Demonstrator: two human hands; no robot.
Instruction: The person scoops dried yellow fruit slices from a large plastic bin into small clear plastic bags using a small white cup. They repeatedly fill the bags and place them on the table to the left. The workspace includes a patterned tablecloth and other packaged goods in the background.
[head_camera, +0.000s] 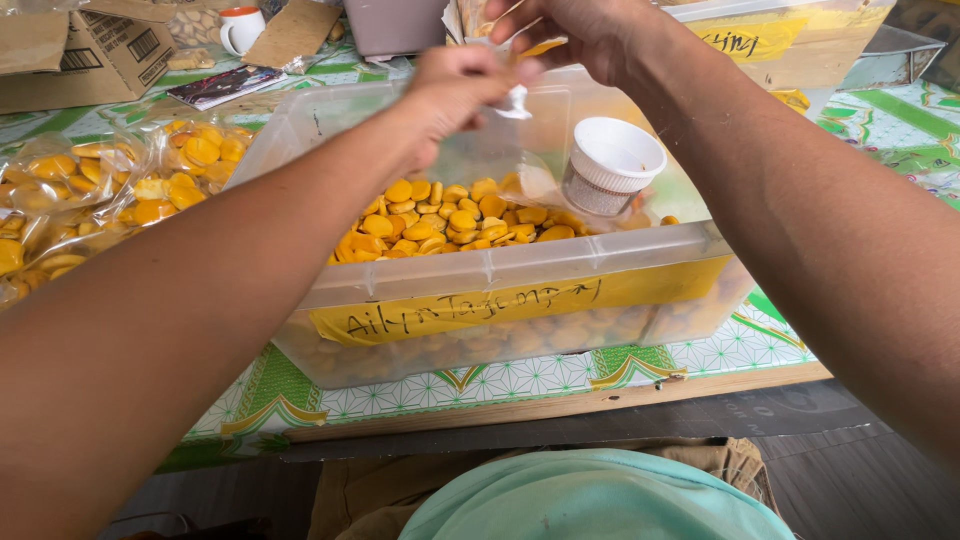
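Green-patterned cloth is covering the worktop (740, 345), where a clear plastic tub (520, 270) of yellow snack pieces (450, 220) is sitting beside filled bags (120, 180). Above the tub, the left hand (455, 90) and right hand (580, 35) are meeting, fingers pinching together on the neck of a thin clear bag (515, 100), though blur is hiding the exact grip. That film is looking light, soft and slippery, best gripped at its gathered top. A white ribbed cup (610, 165) is resting on the snacks.
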